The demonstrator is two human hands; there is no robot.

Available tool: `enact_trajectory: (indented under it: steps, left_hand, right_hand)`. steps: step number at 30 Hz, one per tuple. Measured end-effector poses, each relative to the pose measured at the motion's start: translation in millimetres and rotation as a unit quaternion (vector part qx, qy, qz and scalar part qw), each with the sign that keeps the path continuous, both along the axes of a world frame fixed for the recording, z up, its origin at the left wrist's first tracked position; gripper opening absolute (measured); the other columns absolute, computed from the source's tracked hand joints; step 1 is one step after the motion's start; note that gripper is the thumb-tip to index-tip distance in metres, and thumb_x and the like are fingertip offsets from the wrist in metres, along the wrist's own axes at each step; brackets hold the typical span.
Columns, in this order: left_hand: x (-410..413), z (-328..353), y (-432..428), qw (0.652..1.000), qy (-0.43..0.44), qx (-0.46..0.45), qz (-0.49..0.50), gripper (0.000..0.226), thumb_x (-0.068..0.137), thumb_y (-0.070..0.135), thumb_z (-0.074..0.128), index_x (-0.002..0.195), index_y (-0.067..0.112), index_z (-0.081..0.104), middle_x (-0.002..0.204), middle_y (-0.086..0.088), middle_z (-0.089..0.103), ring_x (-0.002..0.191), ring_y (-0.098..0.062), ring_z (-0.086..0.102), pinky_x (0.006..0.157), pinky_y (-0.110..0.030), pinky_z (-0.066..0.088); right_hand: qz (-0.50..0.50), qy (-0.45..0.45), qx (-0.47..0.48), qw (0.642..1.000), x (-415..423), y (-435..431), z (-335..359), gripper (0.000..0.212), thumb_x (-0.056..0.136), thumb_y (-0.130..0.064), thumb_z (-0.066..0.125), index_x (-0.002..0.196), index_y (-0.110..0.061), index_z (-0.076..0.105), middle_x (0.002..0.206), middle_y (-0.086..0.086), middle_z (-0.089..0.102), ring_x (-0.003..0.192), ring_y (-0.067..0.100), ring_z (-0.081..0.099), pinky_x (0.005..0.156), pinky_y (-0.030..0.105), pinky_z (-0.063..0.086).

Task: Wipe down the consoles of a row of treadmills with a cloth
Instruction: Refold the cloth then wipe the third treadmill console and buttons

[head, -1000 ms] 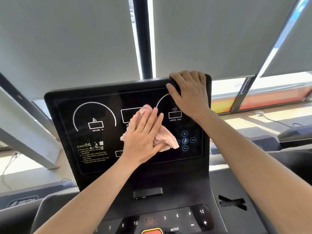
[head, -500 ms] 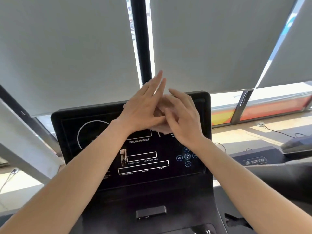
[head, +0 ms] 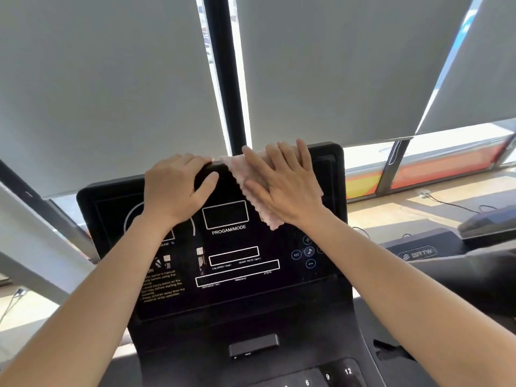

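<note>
— Pink cloth [head: 252,185], is that what the right hand [head: 282,185] has?
— Yes. The right hand lies flat on it with fingers spread, pressing the cloth against the upper part of the black treadmill console [head: 240,275]. It isn't clenched; the palm and fingers pin the cloth to the screen. The cloth's top edge reaches the console's upper rim, and a lower corner hangs down just right of the box marked PROGAM/MODE.
— And the left hand [head: 174,188]?
— Curled over the console's top edge, fingers hooked behind the rim and thumb on the front face. It grips the console, with no cloth under it. Its fingertips sit just beside the cloth's left corner; whether they touch it I cannot tell.
— What shows on the screen?
— White outlines on black: a curved gauge partly hidden by the left wrist, empty boxes, small caution text at lower left, round buttons near the right forearm.
— Anything around it?
— Grey roller blinds [head: 97,88] fill the windows behind, with a dark window post [head: 223,71] between them. Number keys [head: 328,377] show at the bottom edge, and a neighbouring treadmill [head: 418,252] sits to the right.
</note>
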State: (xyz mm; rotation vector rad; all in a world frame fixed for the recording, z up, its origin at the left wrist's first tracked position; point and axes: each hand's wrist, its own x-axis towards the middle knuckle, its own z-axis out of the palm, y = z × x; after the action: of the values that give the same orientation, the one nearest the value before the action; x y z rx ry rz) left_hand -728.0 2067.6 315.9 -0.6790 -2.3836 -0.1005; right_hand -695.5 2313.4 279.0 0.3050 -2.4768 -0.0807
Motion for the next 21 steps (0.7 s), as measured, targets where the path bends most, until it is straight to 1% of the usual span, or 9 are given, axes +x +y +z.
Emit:
enact_trajectory:
  steps: [1,3,6,8,10,16,19,21]
  left_hand:
    - [0,-1,-1,1.0,0.004,-0.012,-0.002,0.05,0.098,0.052,0.041,0.12,0.018,0.07,0.099,-0.002,0.075,0.084,-0.024,0.068,0.067,-0.028,0.034]
    - [0,-2,-2,1.0,0.008,-0.022,-0.002,0.05,0.097,0.053,0.044,0.121,0.018,0.069,0.097,-0.003,0.074,0.082,-0.024,0.067,0.066,-0.028,0.034]
    - [1,-3,-2,1.0,0.008,-0.021,-0.001,0.05,0.097,0.052,0.044,0.122,0.017,0.068,0.098,-0.005,0.075,0.082,-0.026,0.067,0.067,-0.028,0.035]
    - [2,-3,-1,1.0,0.011,-0.015,-0.002,0.049,0.097,0.051,0.044,0.122,0.017,0.069,0.1,-0.006,0.075,0.084,-0.027,0.068,0.067,-0.029,0.036]
    - [4,-3,0,1.0,0.017,-0.009,-0.004,0.047,0.097,0.05,0.046,0.122,0.017,0.069,0.101,-0.007,0.075,0.086,-0.029,0.068,0.068,-0.029,0.036]
    - [4,-5,2,1.0,0.025,0.007,0.0,0.048,0.097,0.049,0.047,0.123,0.016,0.069,0.102,-0.011,0.074,0.089,-0.033,0.067,0.071,-0.034,0.038]
    - [5,-7,4,0.999,0.031,0.015,0.005,0.048,0.097,0.049,0.047,0.124,0.015,0.068,0.102,-0.014,0.074,0.091,-0.036,0.066,0.074,-0.036,0.04]
    - [4,-8,6,0.999,0.035,0.019,0.01,0.049,0.097,0.049,0.046,0.124,0.015,0.068,0.102,-0.015,0.073,0.091,-0.037,0.065,0.075,-0.036,0.039]
  right_hand:
    - [-0.02,0.003,-0.006,1.0,0,8,-2,0.063,0.103,-0.065,0.022,0.159,-0.036,0.019,0.142,0.009,0.045,0.142,0.031,0.035,0.124,0.055,0.007]
    - [-0.049,0.008,-0.014,0.999,3,22,-6,0.065,0.102,-0.067,0.023,0.159,-0.037,0.019,0.151,0.01,0.039,0.147,0.032,0.029,0.124,0.057,0.007]
    - [-0.062,0.012,-0.023,0.998,8,36,-14,0.067,0.102,-0.067,0.024,0.161,-0.038,0.012,0.167,0.009,0.018,0.155,0.034,0.012,0.125,0.056,0.005]
    - [-0.053,0.008,-0.022,0.998,15,41,-23,0.068,0.102,-0.067,0.025,0.161,-0.038,0.006,0.17,0.009,0.003,0.157,0.035,0.0,0.126,0.056,0.004]
    - [-0.046,-0.003,-0.014,0.999,23,47,-35,0.069,0.103,-0.064,0.026,0.161,-0.037,0.002,0.17,0.011,-0.006,0.156,0.034,-0.006,0.126,0.055,0.003]
    - [-0.048,-0.011,-0.005,0.999,56,54,-97,0.07,0.103,-0.06,0.03,0.161,-0.035,-0.001,0.167,0.01,-0.016,0.155,0.031,-0.015,0.126,0.052,0.002]
    - [-0.039,-0.033,-0.02,0.998,73,48,-129,0.07,0.104,-0.059,0.031,0.161,-0.034,-0.001,0.169,0.013,-0.01,0.156,0.035,-0.007,0.126,0.052,0.001]
    - [-0.045,-0.036,-0.024,0.998,84,41,-144,0.069,0.104,-0.059,0.028,0.162,-0.032,0.002,0.168,0.015,-0.01,0.156,0.037,-0.003,0.126,0.051,0.0]
